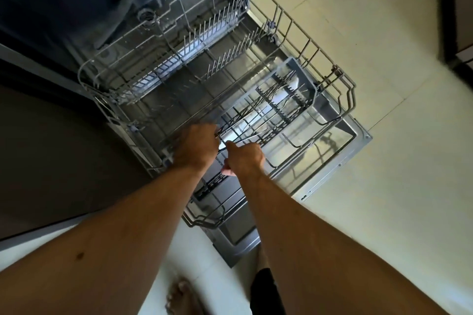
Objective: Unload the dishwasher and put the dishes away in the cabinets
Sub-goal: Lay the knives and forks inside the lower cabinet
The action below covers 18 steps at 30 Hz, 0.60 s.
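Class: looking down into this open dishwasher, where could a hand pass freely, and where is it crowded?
Free: the tine rows of the rack beyond the cutlery tray stand bare. Crowded: the tray's near end, where left hand and right hand meet over cutlery.

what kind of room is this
Most likely a home kitchen. An open dishwasher sits built in beside dark cabinet fronts, its wire racks pulled out over a pale tiled floor. Both hands, left hand and right hand, reach into the cutlery tray.

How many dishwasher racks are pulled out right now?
2: the upper rack, extended over the lower rack, which sits on the open door. A third could be hidden inside.
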Each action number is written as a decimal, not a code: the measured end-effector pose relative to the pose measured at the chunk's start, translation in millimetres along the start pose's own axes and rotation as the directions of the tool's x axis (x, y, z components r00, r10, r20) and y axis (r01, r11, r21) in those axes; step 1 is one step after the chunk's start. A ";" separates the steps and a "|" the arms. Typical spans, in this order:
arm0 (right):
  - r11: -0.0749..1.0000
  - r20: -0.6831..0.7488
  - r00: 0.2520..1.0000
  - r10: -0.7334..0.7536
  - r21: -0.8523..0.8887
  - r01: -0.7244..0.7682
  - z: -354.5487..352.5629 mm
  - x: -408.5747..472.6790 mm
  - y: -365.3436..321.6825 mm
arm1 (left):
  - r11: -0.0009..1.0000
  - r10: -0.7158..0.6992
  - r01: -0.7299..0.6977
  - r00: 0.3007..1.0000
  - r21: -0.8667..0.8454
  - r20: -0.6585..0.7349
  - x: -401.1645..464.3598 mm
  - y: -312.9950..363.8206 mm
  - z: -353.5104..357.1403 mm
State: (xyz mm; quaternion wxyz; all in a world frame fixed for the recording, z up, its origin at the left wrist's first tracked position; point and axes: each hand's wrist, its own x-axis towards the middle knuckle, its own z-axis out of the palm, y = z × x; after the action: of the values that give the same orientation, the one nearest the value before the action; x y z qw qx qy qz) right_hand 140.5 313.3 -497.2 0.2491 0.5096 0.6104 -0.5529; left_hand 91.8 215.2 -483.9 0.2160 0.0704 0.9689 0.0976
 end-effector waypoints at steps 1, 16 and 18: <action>0.999 0.007 1.000 0.024 0.036 -0.024 1.5 2.1 -1.5 | 1.000 0.008 -0.008 1.000 0.010 0.008 1.7 -0.2 1.3; 0.950 0.119 0.987 0.107 0.281 -0.137 20.1 26.1 2.9 | 0.995 0.082 -0.075 0.992 0.064 -0.100 -1.3 1.9 5.9; 0.954 0.088 0.988 0.128 0.260 -0.147 19.9 22.0 4.0 | 0.998 0.063 -0.064 0.989 -0.004 -0.135 -5.4 1.7 7.7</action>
State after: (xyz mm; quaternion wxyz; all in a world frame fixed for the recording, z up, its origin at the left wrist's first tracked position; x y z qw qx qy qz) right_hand 131.1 301.9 -523.2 0.2374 0.5599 0.4848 -0.6286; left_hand 100.1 217.1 -488.1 0.1469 0.0936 0.9782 0.1133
